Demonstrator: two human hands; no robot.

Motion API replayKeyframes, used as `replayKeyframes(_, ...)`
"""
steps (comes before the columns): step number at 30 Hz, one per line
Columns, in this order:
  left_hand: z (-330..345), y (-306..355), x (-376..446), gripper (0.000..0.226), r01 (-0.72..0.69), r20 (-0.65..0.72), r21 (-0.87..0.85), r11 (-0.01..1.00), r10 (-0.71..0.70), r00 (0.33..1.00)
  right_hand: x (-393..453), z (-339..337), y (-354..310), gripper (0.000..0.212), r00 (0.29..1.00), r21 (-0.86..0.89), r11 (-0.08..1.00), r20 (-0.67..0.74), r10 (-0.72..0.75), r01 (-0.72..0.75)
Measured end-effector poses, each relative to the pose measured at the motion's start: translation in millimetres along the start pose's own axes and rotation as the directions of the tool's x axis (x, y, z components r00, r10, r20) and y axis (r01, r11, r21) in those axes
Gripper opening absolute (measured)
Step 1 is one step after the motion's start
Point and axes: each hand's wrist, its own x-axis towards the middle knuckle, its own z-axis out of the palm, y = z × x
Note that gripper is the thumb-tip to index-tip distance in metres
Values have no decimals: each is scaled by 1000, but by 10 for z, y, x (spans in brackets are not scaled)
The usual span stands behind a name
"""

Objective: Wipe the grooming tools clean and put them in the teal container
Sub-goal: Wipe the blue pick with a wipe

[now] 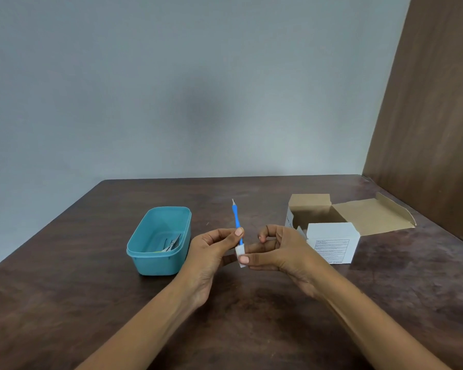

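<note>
Blue tool (236,222) | left hand (211,252) holds | box (332,247) label unreadable

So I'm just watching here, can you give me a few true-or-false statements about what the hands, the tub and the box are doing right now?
1. The left hand holds the blue tool. True.
2. The right hand pinches a white wipe at the tool's lower end. True.
3. The teal container is empty. False: metal scissors lie inside.
4. The cardboard box is closed. False: its flaps are open.
5. The container sits right of the box. False: it sits left.
</note>
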Motion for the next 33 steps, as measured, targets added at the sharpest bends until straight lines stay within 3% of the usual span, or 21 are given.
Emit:
replayKeyframes(4,0,-11,-1,25,-3,-27,1,1000,3,1000,-5,18,2,35,998,-74,995,-7,-63,62)
replayKeyframes(9,-17,-4,22,23,21,-25,-10,1000,-21,999,6,34,30,33,998,-53,997,-40,-52,50)
replayKeyframes(13,6,-17,3,22,-8,7,27,1000,7,1000,29,46,51,38,987,-64,989,-80,-138,133)
replayKeyframes(19,21,-39,-7,18,-42,-66,38,998,44,997,37,59,91,39,987,-155,977,-57,-154,143)
replayKeyframes(27,3,-14,22,16,9,-15,168,986,-6,1000,26,79,101,38,963,-19,980,-186,-196,196)
replayKeyframes(33,-49,31,35,19,-55,-17,155,986,59,998,32,90,98,38,992,-10,997,-106,-72,71)
